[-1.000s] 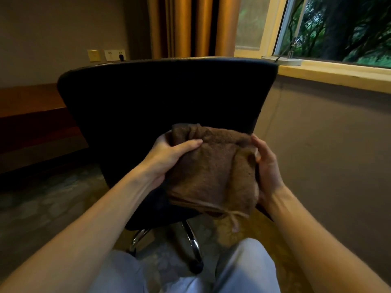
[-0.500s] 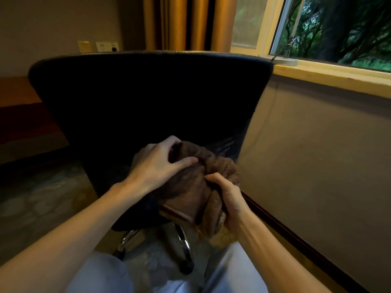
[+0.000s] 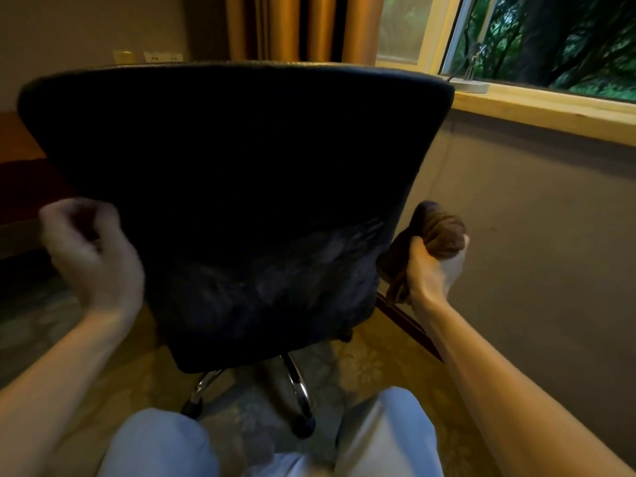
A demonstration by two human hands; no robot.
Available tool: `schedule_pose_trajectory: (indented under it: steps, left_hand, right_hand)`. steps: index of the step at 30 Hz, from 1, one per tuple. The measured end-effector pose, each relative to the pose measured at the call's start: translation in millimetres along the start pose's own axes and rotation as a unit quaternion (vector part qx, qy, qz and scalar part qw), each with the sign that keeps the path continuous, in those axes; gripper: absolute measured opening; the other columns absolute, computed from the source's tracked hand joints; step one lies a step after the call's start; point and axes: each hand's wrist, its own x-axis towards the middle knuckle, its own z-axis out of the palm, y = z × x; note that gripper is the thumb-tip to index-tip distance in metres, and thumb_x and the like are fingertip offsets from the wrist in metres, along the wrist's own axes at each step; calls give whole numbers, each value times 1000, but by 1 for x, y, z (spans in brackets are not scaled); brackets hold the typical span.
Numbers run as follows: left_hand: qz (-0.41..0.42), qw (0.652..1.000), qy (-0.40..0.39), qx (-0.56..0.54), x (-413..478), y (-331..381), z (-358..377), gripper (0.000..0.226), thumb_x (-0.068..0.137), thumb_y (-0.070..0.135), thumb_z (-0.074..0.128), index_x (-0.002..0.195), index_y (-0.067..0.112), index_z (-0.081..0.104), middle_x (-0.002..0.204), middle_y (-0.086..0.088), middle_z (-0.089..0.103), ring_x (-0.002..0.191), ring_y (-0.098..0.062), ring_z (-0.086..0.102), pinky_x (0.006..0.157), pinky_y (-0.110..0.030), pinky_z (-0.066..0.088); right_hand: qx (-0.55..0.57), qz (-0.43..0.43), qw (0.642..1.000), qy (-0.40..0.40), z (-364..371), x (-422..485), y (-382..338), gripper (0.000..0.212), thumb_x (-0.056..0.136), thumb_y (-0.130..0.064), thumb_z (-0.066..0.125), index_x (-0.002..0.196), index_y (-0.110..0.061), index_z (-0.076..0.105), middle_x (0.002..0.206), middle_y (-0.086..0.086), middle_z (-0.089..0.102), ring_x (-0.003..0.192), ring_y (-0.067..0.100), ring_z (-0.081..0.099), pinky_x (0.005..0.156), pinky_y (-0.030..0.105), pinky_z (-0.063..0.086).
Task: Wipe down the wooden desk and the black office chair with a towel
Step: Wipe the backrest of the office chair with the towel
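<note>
One blurred left hand [image 3: 91, 256] curls empty at the black office chair's [image 3: 241, 201] nine o'clock. At three o'clock, the right hand [image 3: 435, 270] clutches the bunched brown towel [image 3: 438, 228].

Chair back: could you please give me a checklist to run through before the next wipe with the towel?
1. Towel in hand: ok, the right hand grips it.
2. Towel spread for wiping: not ok, it is bunched into a wad.
3. Towel on the chair back: not ok, it is held out past the right edge.
4. Left hand steadying the chair back: cannot tell, it is blurred at the left edge, fingers curled.
5. Chair back uncovered: ok, nothing hangs on the side facing the person.
</note>
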Motion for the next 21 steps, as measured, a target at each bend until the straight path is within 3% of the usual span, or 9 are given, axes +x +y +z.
schedule_pose_trajectory:
  steps: [3, 5, 7, 10, 12, 14, 16, 19, 21]
  left_hand:
    - [-123, 992, -3, -10, 14, -37, -11, 65, 86, 74, 61, 133, 31, 50, 134, 0, 57, 117, -20, 59, 92, -47, 53]
    - [-168, 983, -39, -69, 16, -34, -9, 57, 89, 69, 60, 135, 37, 49, 130, 5, 59, 115, -17, 61, 93, -48, 53]
    - [-192, 967, -105, -130, 11, -20, -4, 46, 98, 54, 51, 139, 32, 48, 121, 11, 61, 112, -14, 60, 93, -42, 46]
    - [-190, 955, -169, -155, 0, -12, -3, 60, 100, 61, 47, 150, 29, 38, 141, 5, 57, 132, -19, 54, 112, -52, 38]
    - [-197, 948, -185, -168, -3, -13, -6, 76, 95, 69, 48, 156, 30, 27, 153, 2, 49, 140, -21, 48, 116, -59, 34]
    - [-208, 943, -198, -170, -5, -13, -6, 79, 96, 70, 47, 160, 31, 20, 157, 5, 45, 143, -19, 44, 118, -59, 30]
    - [-205, 939, -208, -181, -6, -10, -8, 70, 101, 64, 43, 159, 29, 23, 156, 7, 46, 143, -15, 45, 120, -56, 29]
    - [-215, 929, -231, -194, -11, -5, -9, 61, 106, 58, 30, 160, 29, 27, 158, 9, 45, 144, -9, 43, 122, -45, 27]
    - [-218, 921, -258, -192, -17, 3, -10, 58, 107, 59, 22, 159, 34, 30, 158, 14, 43, 145, -5, 40, 122, -40, 25]
  right_hand:
    - [-10, -49, 998, -28, 18, 5, -7, 53, 91, -18, 69, 133, -31, 39, 95, -13, 58, 90, 18, 65, 86, 40, 55]
    - [-13, -58, 995, -81, 33, 6, -6, 81, 91, -14, 71, 156, -35, 26, 104, -13, 62, 94, 11, 63, 86, 25, 47]
    - [-19, -80, 989, -120, 47, 3, -2, 93, 91, -7, 69, 163, -31, 16, 131, -5, 57, 112, 6, 57, 91, 8, 40]
    - [-18, -126, 981, -145, 60, -1, 5, 90, 91, 7, 64, 163, -24, 20, 168, 1, 21, 138, -5, 25, 98, -8, 24]
    - [-10, -131, 981, -146, 65, -3, 11, 89, 90, 5, 67, 162, -28, 25, 169, 2, 19, 143, -1, 26, 106, -2, 27]
    - [-13, -135, 981, -137, 71, -12, 16, 87, 88, -5, 69, 159, -36, 30, 167, 2, 29, 146, 16, 38, 116, 20, 36]
    - [-3, -146, 980, -135, 82, -31, 22, 83, 86, -11, 71, 156, -36, 35, 166, 1, 33, 145, 20, 42, 118, 37, 38]
    - [29, -161, 975, -147, 100, -69, 27, 79, 87, -9, 73, 154, -35, 40, 168, -11, 26, 147, 17, 39, 117, 48, 40]
    - [37, -173, 972, -157, 111, -97, 29, 77, 85, -13, 73, 152, -36, 42, 167, -16, 25, 147, 12, 40, 118, 47, 40]
